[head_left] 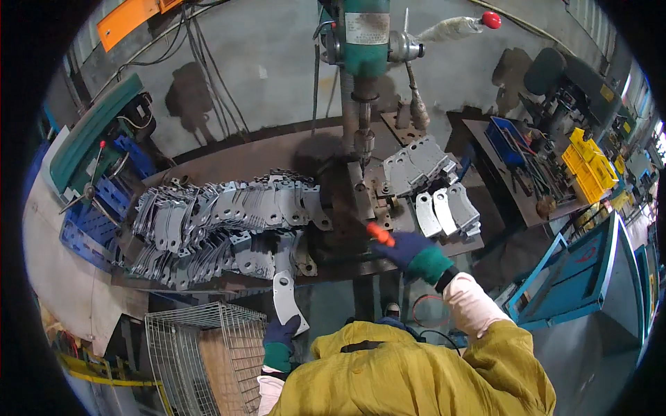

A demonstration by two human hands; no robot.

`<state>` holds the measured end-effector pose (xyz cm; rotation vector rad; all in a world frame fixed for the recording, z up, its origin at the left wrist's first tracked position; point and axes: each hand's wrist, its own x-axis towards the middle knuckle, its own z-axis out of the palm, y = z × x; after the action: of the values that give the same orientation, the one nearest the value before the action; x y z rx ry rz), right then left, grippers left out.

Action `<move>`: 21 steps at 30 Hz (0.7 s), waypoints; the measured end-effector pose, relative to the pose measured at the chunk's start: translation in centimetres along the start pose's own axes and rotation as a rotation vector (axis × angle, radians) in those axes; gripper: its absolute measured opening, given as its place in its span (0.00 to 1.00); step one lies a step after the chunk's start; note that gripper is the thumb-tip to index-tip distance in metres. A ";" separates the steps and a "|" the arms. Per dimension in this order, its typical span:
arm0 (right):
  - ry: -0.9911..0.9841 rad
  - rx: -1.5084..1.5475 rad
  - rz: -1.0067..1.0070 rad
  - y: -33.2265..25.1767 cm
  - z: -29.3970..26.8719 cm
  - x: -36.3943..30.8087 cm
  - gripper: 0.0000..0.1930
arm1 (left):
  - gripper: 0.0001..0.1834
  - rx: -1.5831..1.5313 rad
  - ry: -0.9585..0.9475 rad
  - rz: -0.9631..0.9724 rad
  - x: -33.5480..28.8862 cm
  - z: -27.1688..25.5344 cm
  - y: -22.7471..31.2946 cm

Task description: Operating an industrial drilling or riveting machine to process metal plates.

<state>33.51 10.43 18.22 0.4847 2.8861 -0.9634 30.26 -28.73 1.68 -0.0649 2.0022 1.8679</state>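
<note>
My left hand (280, 334), in a dark blue glove with a green cuff, grips the lower end of a curved grey metal plate (286, 299) with a hole near its top. The plate hangs at the table's front edge, below the stacks. My right hand (405, 251), gloved the same way, is closed round a tool with an orange-red handle (380, 234); its working end cannot be made out. That hand is in front of the fixture (362, 197) under the drill press (366, 55). The drill chuck (364, 137) stands above the fixture.
Many similar stacked plates (229, 208) cover the table's left side. More plates (416, 166) lie right of the fixture. A wire basket (229, 312) stands below the left front edge. At the right are a blue bin (505, 142), yellow bins (590, 166) and a blue metal frame (555, 277).
</note>
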 end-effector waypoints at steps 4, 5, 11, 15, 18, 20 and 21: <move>-0.146 -0.153 0.083 0.2 1.2 1.6 0.32 | 0.27 0.130 -0.007 -0.058 -0.7 0.4 1.5; -0.131 -0.165 0.105 0.6 1.4 2.4 0.31 | 0.27 0.128 -0.014 -0.068 -0.8 0.5 1.8; 0.045 -0.137 0.138 -0.4 1.5 6.1 0.25 | 0.28 0.220 -0.105 -0.071 0.4 1.4 1.9; 0.040 -0.110 0.084 -0.1 2.1 8.0 0.25 | 0.29 0.006 -0.110 -0.098 -0.1 3.5 3.7; 0.045 -0.110 0.124 -0.2 1.6 8.9 0.26 | 0.30 0.016 -0.128 -0.120 -0.4 4.3 5.4; 0.016 -0.088 0.114 -0.5 1.2 9.2 0.27 | 0.27 0.037 -0.145 -0.016 0.3 4.1 3.6; 0.002 -0.062 0.099 -0.3 1.2 9.3 0.28 | 0.27 0.113 -0.123 0.019 0.5 3.9 3.2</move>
<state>24.57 12.00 15.98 0.6169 2.8527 -0.8575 29.84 -24.47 4.48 0.0987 2.0258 1.7221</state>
